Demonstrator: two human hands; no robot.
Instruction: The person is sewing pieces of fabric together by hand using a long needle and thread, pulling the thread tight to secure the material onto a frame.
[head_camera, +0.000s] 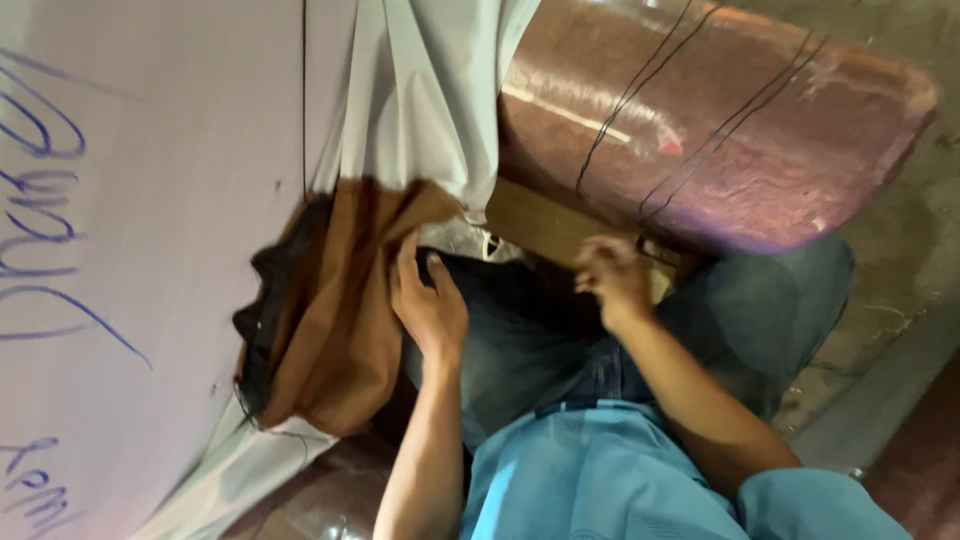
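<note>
Where the brown cloth hangs from the torn edge of a large pale wrapped bale, the left hand rests against it, fingers loosely spread and touching the fabric. Right hand: blurred, fingers curled at a flat cardboard piece; whether it grips cannot be told. Above lies a plastic-wrapped reddish roll, bound with thin black cords. Blue handwriting marks the bale's left side. White cloth drapes between bale and roll.
</note>
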